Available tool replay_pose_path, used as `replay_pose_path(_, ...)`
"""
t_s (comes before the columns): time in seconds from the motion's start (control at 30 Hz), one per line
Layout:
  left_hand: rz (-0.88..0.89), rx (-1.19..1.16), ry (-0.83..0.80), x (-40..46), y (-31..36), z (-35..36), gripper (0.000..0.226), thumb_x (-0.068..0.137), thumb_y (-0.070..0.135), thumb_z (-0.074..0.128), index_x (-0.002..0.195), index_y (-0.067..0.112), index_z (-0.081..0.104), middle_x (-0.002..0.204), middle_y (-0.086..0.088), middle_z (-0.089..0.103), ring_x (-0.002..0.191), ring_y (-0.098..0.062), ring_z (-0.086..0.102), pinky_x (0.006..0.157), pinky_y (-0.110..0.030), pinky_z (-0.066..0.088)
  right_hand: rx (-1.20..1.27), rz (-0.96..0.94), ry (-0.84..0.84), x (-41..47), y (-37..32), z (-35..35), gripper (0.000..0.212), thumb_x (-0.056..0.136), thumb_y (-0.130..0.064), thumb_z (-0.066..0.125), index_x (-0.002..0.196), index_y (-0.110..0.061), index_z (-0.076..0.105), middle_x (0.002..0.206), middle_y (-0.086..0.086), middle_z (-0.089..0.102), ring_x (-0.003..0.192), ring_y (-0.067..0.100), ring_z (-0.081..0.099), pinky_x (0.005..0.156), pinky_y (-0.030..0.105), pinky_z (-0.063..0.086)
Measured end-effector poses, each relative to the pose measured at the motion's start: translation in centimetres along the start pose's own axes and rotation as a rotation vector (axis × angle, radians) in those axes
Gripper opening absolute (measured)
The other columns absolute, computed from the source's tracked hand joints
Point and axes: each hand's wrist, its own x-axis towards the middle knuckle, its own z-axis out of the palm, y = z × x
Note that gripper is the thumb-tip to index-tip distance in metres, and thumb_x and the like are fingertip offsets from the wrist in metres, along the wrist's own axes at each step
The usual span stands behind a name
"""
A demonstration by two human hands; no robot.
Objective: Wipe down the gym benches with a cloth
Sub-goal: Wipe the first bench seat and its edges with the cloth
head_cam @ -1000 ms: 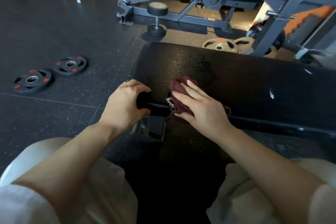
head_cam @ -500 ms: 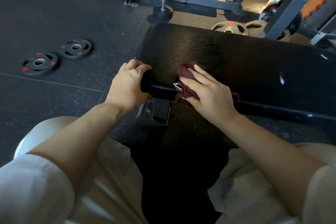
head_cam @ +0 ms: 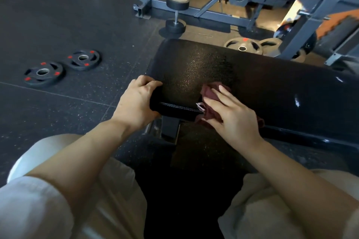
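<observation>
The black padded table [head_cam: 252, 83] carries a dark red cloth [head_cam: 210, 93], which lies flat under the right grip [head_cam: 233, 118] near the front edge. The left grip [head_cam: 136, 103] clasps the table's end corner. Fine drops shine on the pad between the two grips. On the dark floor [head_cam: 58, 25], two weight plates [head_cam: 43, 72] lie well left of the left grip. A dumbbell [head_cam: 176, 13] stands on end beyond it.

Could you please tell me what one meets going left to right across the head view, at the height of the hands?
A weight plate → second weight plate → left hand gripping the end of the bench → cloth → right hand pressing on it.
</observation>
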Motion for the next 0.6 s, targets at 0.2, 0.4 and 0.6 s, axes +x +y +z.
replay_pose_path(0.2,-0.100,-0.066,0.023,-0.2,-0.4,-0.9,0.078,0.069,0.001,0.074,0.139,0.009,0.043,0.134,-0.013,0.048,0.124,-0.031,0.046,0.100,-0.035,0.039,0.041,-0.011,-0.042,3.2,-4.3,2.4,0.044,0.070,-0.032,0.083,0.109,-0.015,0.072,0.125,0.010,0.065,0.125,0.029,0.055,0.087,0.039,0.054)
replay_pose_path(0.4,-0.198,-0.178,0.016,-1.1,-2.3,-2.2,0.058,0.066,-0.015,0.057,0.118,0.009,0.064,0.103,-0.005,0.070,0.100,-0.020,0.065,0.077,-0.008,0.042,0.013,-0.069,-0.161,8.8,-11.9,5.2,0.037,0.087,-0.026,0.064,0.124,-0.022,0.063,0.142,0.004,0.050,0.141,0.025,0.034,0.101,0.033,0.042)
replay_pose_path(0.6,-0.221,-0.298,0.019,-1.2,-3.1,-1.8,0.063,0.067,-0.017,0.055,0.120,0.016,0.065,0.108,-0.001,0.071,0.100,-0.013,0.066,0.090,-0.023,0.051,0.063,-0.111,-0.276,7.3,-8.6,2.6,0.057,0.087,-0.029,0.065,0.141,-0.027,0.046,0.152,-0.002,0.038,0.146,0.018,0.022,0.103,0.034,0.041)
